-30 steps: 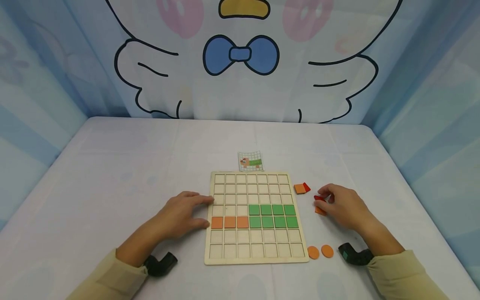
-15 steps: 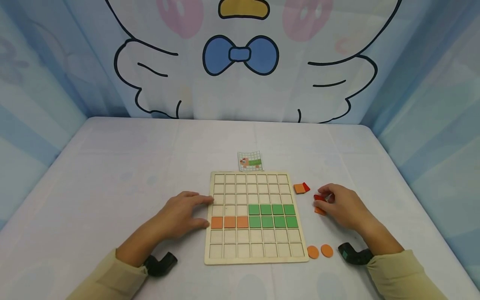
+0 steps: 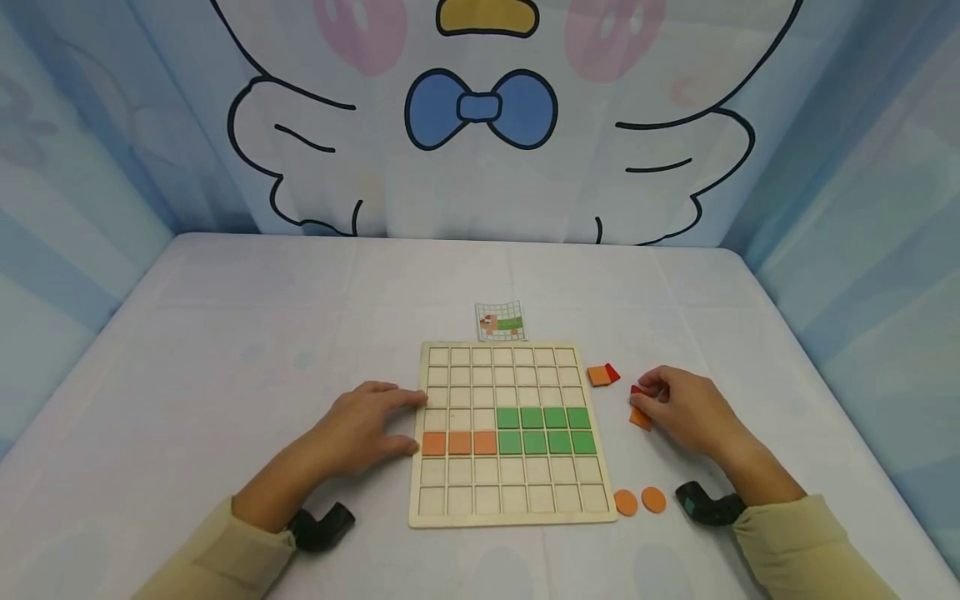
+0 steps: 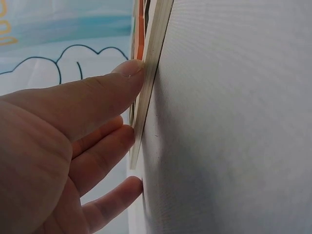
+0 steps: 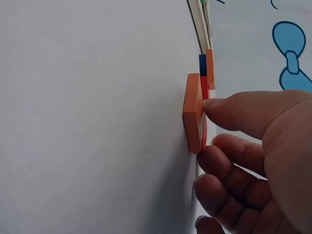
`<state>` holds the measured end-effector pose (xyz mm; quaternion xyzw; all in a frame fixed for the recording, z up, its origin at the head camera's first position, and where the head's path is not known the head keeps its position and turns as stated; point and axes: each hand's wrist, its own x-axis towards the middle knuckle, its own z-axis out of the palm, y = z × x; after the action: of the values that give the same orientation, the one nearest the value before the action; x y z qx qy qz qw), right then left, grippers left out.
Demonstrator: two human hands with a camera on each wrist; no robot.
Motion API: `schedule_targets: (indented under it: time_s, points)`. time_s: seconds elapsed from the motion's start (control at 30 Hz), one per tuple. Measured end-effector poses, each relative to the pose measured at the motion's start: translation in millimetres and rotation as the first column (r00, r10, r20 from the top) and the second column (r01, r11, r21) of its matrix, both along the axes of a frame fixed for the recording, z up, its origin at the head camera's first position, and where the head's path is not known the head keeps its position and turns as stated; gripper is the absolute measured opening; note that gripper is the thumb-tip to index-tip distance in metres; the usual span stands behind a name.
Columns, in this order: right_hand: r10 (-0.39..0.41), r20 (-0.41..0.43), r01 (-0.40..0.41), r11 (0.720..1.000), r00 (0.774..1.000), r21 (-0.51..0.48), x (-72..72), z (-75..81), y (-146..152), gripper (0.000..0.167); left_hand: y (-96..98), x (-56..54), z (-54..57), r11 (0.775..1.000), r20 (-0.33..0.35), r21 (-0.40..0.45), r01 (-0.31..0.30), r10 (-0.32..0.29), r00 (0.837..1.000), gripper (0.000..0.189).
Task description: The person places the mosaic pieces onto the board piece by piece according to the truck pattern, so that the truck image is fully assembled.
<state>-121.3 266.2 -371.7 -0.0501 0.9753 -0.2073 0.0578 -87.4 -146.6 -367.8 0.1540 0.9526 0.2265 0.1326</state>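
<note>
A wooden grid board lies on the table, with green square tiles and orange square tiles in two of its rows. My left hand touches the board's left edge with thumb and fingertips; in the left wrist view the thumb rests against that edge. Right of the board, my right hand has its thumb and curled fingers around a red tile, which they partly hide. Beside it lies a loose orange tile, close under the thumb.
Another orange tile and a red piece lie by the board's upper right edge. Two orange discs sit near its lower right corner. A small pattern card lies behind the board.
My right thumb and the red tile have shifted slightly, and more of the orange tile beneath shows. The left hand and the board stay put.
</note>
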Motion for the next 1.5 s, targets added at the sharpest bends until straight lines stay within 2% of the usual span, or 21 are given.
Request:
schedule_targets:
  time_s: [0.27, 0.47, 0.7, 0.93, 1.1, 1.27, 1.5]
  points:
    - [0.025, 0.020, -0.025, 1.000, 0.999, 0.002, -0.9, 3.7, -9.9, 0.034, 0.7, 0.0, 1.1, 1.000, -0.009, 0.001, 0.003, -0.003, 1.000, 0.059]
    - [0.063, 0.021, -0.062, 0.997, 0.998, -0.043, -0.4, 3.3, -14.7, 0.032, -0.2, 0.7, 1.4, 1.000, -0.005, 0.006, 0.007, -0.007, 1.000, 0.058]
    - [0.043, -0.005, -0.043, 0.999, 0.999, -0.008, 0.0, 3.2, -13.3, 0.039, -0.7, 0.8, 0.9, 1.000, 0.000, 0.013, 0.005, -0.005, 1.000, 0.059]
    - [0.054, -0.001, -0.054, 0.999, 0.999, -0.002, 0.7, 3.3, -14.0, 0.034, -3.3, 0.9, 0.1, 0.999, -0.001, 0.034, 0.012, -0.012, 1.000, 0.059]
    - [0.084, -0.013, -0.084, 0.996, 0.996, 0.006, 0.5, 4.0, -14.6, 0.032, -3.2, 1.5, -0.5, 0.999, -0.006, 0.038, 0.014, -0.014, 1.000, 0.059]
    - [0.129, -0.064, -0.129, 0.992, 0.990, -0.003, 1.8, 7.0, -16.2, 0.031, -2.8, 1.8, -0.4, 0.999, -0.008, 0.038, 0.015, -0.015, 1.000, 0.058]
    - [0.226, -0.121, -0.230, 0.973, 0.967, -0.018, 1.6, 17.0, -29.7, 0.028, -2.8, 1.6, -0.1, 0.999, -0.016, 0.031, 0.014, -0.014, 1.000, 0.058]
